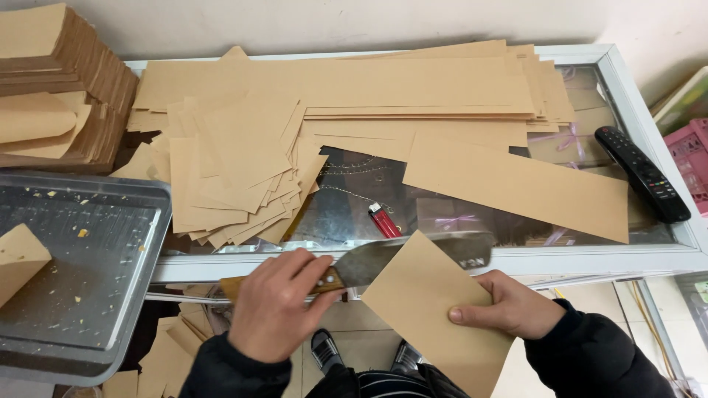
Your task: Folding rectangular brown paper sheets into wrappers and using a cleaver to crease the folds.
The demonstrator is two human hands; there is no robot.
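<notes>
Head view: my left hand (274,304) grips a knife (398,258), fingers clamped round its wooden handle. My right hand (509,306) pinches a brown paper sheet (431,309) just off the glass counter (590,254) edge, blade under the sheet's top edge, open floor below.

Dark sleeves, bare hands, black-and-white sandals

I see both hands low in the frame, forearms in dark sleeves coming up from the bottom edge. My left hand (274,304) is curled into a closed grip, knuckles up, thumb pointing toward the right. My right hand (509,304) is pinched shut, thumb on top, fingers tucked underneath. The hands sit level, near each other but apart.
</notes>
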